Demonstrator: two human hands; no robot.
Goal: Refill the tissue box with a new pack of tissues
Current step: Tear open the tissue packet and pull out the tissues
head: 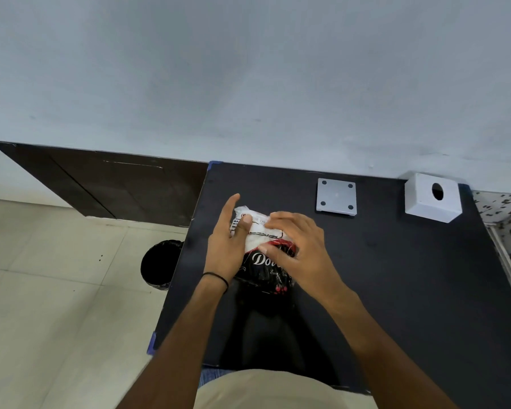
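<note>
A tissue pack (264,270) in black and clear plastic with white lettering lies on the black table (396,276), white tissues showing at its far end. My left hand (229,243) holds the pack's left side, thumb pressed on the far end. My right hand (295,246) grips the wrapper from the right, fingers pinching the plastic near the middle. A white tissue box cover (431,197) with an oval slot stands at the table's far right corner. Its flat grey base plate (336,196), with a dark dot at each corner, lies separately to the cover's left.
A black bin (160,264) stands on the tiled floor just left of the table. A pale wall runs behind the table, with a dark wooden panel (115,184) low at the left. A floral-patterned surface (508,225) borders the table's right edge.
</note>
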